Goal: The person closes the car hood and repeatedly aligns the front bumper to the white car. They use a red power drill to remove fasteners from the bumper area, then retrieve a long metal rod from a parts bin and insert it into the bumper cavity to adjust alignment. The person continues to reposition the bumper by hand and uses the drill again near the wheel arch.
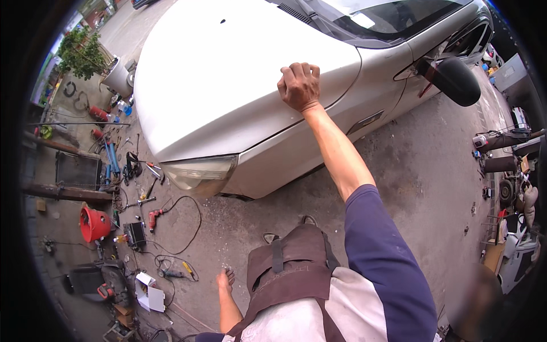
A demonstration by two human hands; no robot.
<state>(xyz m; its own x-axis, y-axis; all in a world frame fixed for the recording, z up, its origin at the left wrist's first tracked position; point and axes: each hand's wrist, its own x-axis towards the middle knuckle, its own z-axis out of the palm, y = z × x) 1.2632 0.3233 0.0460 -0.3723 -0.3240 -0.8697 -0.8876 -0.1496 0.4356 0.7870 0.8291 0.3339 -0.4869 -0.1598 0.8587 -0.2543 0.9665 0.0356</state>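
My right hand (299, 85) is raised over the white car's hood (222, 80), near its side edge, with its fingers curled down; whatever may be under them is hidden. Below it are the side seam and the front headlight (199, 174). The windshield (376, 20) and a black side mirror (456, 82) are farther right. My left hand (226, 277) hangs low beside my brown apron (288, 273), fingers loosely curled, with any held item too small to make out.
At left on the concrete floor lie a red drill (155, 219), cables, a grinder (171, 273), scattered tools, a red bucket (94, 225) and a white box (149, 293). A potted plant (80, 51) stands behind. Car parts and clutter (513, 245) line the right side.
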